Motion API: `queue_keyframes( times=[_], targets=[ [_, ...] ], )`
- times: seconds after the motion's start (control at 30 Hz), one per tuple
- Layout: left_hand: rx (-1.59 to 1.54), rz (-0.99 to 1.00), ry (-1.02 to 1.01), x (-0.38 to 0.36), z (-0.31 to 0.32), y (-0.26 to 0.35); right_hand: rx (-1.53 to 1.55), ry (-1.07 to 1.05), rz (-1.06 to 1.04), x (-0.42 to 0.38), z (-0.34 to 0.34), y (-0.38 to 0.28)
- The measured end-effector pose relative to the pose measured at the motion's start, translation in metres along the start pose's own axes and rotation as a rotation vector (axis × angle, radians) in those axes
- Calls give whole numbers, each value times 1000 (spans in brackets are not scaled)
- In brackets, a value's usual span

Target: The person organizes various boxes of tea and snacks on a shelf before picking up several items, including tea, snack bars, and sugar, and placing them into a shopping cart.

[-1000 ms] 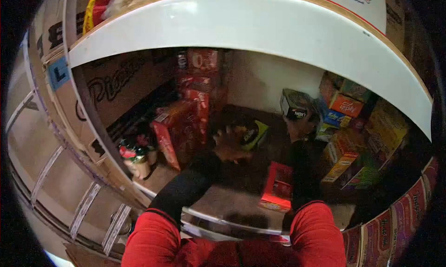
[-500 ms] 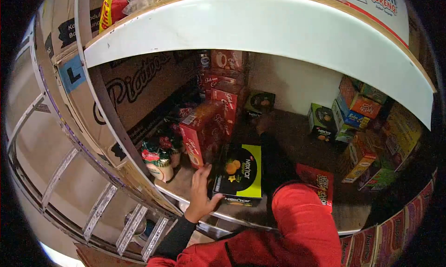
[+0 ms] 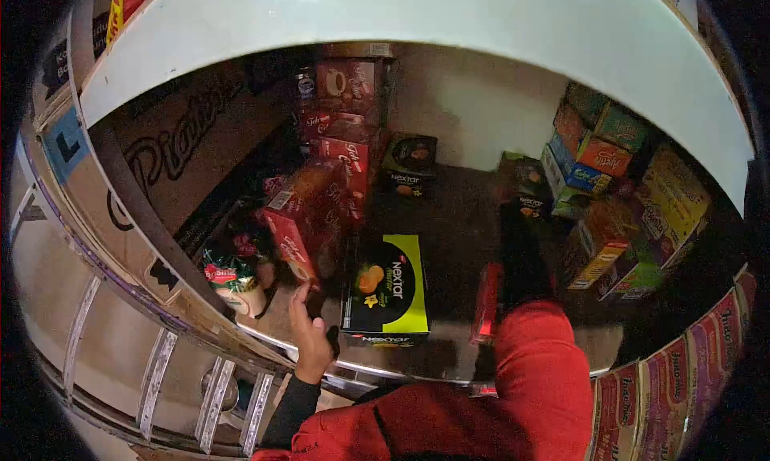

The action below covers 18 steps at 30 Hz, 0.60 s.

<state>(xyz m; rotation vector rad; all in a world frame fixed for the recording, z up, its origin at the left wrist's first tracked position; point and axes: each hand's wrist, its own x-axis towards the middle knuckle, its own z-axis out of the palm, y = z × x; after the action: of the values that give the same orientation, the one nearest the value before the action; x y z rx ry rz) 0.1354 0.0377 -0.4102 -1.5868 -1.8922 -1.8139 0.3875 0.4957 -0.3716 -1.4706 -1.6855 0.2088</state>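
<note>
My left hand is at the shelf's front edge with its fingers stretched out, beside the lower corner of a leaning red Teh box. Nothing is held in it. To its right a black and green Nextar box lies on the shelf. My right arm, in a red and black sleeve, reaches deep into the shelf towards a Nextar box at the back right; darkness and the sleeve hide the right hand's fingers. Another Nextar box stands at the back. A red pack is partly behind the right sleeve.
A white shelf edge curves overhead. Stacked red boxes stand back left, with green-topped packs at front left. Assorted boxes fill the right side. A ladder stands at the lower left.
My right arm has swung right, from the back middle Nextar box towards the back right one. My left hand's fingers have straightened and it is off the front Nextar box. The view has shifted.
</note>
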Motion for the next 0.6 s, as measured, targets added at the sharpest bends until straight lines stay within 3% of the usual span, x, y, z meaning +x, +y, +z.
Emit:
queue_keyframes(
  times=[0.17, 0.6],
  targets=[
    [-29, 53, 39, 1, -2, -1, -261, 72, -2, 33, -36, 88],
    [-38, 93, 55, -4, -5, 3, -30, -483, -62, 41, -35, 70]
  ],
)
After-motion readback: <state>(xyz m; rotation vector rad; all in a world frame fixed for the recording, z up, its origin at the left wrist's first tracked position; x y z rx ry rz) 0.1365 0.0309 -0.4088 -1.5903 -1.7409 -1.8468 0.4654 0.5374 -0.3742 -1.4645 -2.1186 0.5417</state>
